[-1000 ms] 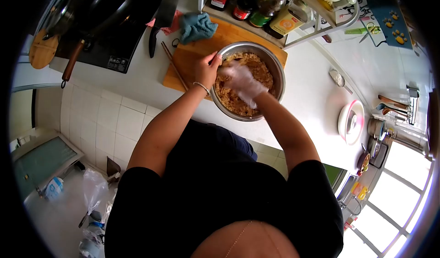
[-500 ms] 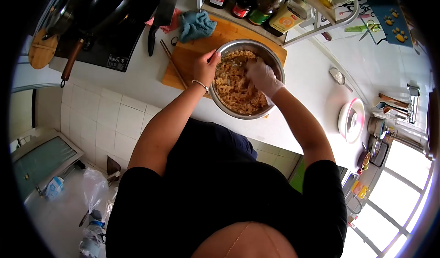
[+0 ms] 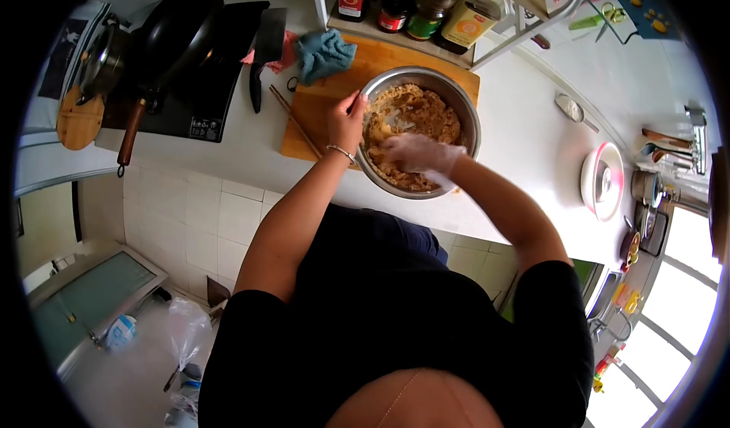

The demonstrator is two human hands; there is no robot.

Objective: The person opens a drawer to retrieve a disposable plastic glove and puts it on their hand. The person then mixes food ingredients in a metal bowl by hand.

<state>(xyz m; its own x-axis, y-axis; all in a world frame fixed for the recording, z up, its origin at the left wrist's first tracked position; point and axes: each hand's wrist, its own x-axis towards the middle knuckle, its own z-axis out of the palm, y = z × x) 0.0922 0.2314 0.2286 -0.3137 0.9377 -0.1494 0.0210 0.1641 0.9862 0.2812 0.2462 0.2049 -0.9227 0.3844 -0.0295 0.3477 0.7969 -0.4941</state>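
Observation:
A wide metal mixing bowl [image 3: 473, 135] rests on a wooden cutting board [image 3: 308, 108]. Inside it is a brownish, lumpy minced mixture [image 3: 433, 112], with some of the bowl's bottom showing through. My left hand [image 3: 347, 124] grips the bowl's left rim, thumb up along the edge. In a clear plastic glove, my right hand [image 3: 418, 156] presses into the mixture at the lower part of the bowl. Its fingers are blurred and partly sunk in the mixture, so their pose does not show.
Left of the bowl lie chopsticks [image 3: 296, 121], a teal cloth [image 3: 325, 55] and a cleaver [image 3: 269, 40]. A frying pan [image 3: 179, 36] stands on the black cooktop [image 3: 205, 108]. Bottles and jars [image 3: 395, 13] line a shelf behind. To the right are a scoop [image 3: 569, 107] and a pink-rimmed basin [image 3: 589, 181].
My right hand has swept from the bowl's upper right down and left through the mixture, baring part of the bottom. My left hand keeps its hold on the rim. The view has shifted slightly.

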